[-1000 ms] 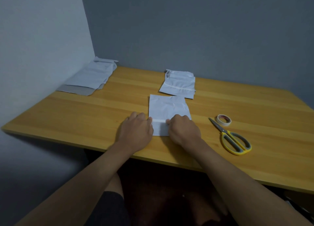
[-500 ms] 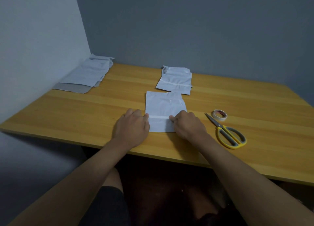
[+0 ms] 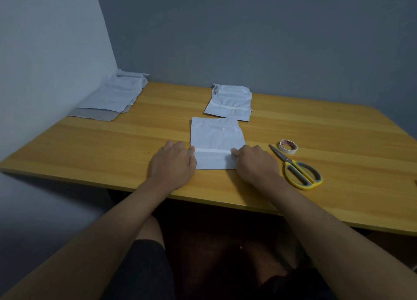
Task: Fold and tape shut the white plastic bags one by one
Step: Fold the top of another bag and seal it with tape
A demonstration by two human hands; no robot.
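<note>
Head view, item in hand: white plastic bag (image 3: 217, 141) at table (image 3: 112, 146) centre, flap folded, tape strip (image 3: 212, 150) across it. My left hand (image 3: 172, 164) and right hand (image 3: 255, 163) press its ends. Finished stack (image 3: 229, 102) behind; unfolded pile (image 3: 112, 99) far left remains, I judge.

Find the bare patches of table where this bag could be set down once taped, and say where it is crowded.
Bare table lies between the left stack and left hand, and right of the scissors. Crowded: bag, middle stack, tape roll.
</note>
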